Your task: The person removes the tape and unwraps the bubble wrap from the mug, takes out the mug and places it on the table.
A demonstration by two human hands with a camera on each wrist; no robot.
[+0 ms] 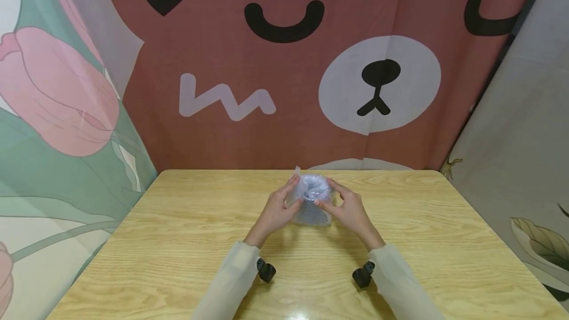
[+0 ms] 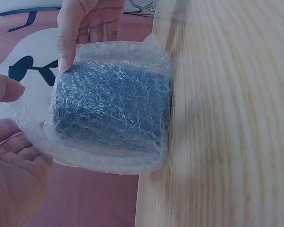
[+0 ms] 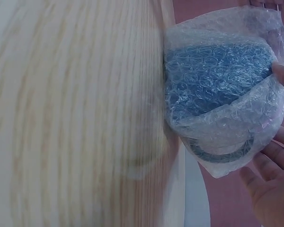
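A blue mug (image 3: 217, 75) wrapped in clear bubble wrap (image 1: 316, 185) stands on the table near its far edge. Its curved handle (image 3: 222, 155) shows through the plastic on the right side. The wrap bunches and folds inward over the top. My left hand (image 1: 276, 211) holds the loose wrap at the upper left, thumb in front and fingers behind; a flap of it lies between them in the left wrist view. From the right, my right hand (image 1: 352, 210) grips the wrapped mug, its thumb at the front of the rim and its fingers around the side.
The light wood table (image 1: 178, 260) spreads around the mug on all sides. Behind it hangs a brown curtain (image 1: 222, 147) with a bear print, and patterned curtains flank both sides. Small black cameras (image 1: 266, 270) sit at both wrists, below beige sleeves (image 1: 231, 278).
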